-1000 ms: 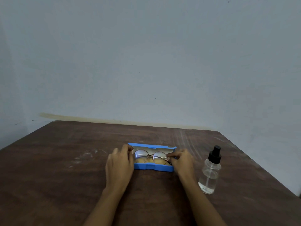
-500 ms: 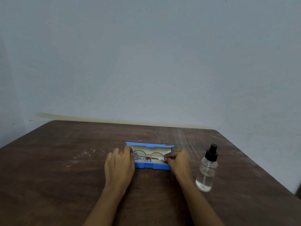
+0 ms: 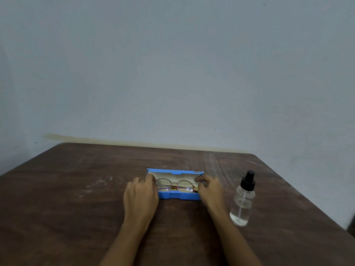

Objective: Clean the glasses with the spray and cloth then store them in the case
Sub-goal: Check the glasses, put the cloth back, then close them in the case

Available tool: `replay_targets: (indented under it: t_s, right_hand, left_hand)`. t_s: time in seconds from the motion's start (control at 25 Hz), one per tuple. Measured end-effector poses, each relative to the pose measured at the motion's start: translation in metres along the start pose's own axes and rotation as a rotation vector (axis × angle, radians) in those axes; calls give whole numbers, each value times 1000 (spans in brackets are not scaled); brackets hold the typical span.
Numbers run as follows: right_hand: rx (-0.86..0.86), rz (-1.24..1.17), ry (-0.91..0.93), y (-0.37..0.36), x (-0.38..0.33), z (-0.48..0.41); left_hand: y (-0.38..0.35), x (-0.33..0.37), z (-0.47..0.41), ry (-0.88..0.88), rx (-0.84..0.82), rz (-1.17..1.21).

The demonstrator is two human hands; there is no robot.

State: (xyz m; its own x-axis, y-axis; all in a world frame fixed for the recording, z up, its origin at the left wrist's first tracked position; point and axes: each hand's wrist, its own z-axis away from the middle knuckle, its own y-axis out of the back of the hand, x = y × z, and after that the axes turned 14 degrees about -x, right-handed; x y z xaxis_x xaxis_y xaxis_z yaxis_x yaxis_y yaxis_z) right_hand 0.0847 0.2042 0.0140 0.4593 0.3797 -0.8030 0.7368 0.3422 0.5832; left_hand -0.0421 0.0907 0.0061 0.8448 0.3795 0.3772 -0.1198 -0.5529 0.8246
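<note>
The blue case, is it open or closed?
Open. The blue case has its lid standing up at the back, the pale lining shows, and the glasses lie inside.

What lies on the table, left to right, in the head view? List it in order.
In order: left hand → case → right hand → bottle.

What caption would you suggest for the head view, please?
Left hand and right hand flank glasses lying in the open blue case on a brown table; spray bottle stands upright nearby.
</note>
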Motion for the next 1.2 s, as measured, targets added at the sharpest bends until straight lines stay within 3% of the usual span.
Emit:
replay_targets:
  t_s: [0.2, 0.32, 0.48, 0.64, 0.84, 1.2]
  right_hand:
    - [139, -263, 23, 0, -6, 9]
    - [157, -406, 59, 1, -8, 12]
    - [-37, -594, 59, -4, -4, 9]
    - [-72, -618, 46, -8, 5, 2]
    - [-28, -593, 53, -7, 6, 5]
    - [-68, -451, 85, -9, 10, 4]
  left_hand:
    - [0, -4, 0, 42, 135, 187]
    - [0, -5, -6, 182, 198, 503]
    - [-1, -4, -11, 193, -63, 935]
    - [-5, -6, -13, 136, -196, 936]
    - [-4, -6, -14, 207, -157, 1024]
    - [-12, -13, -13, 147, -107, 893]
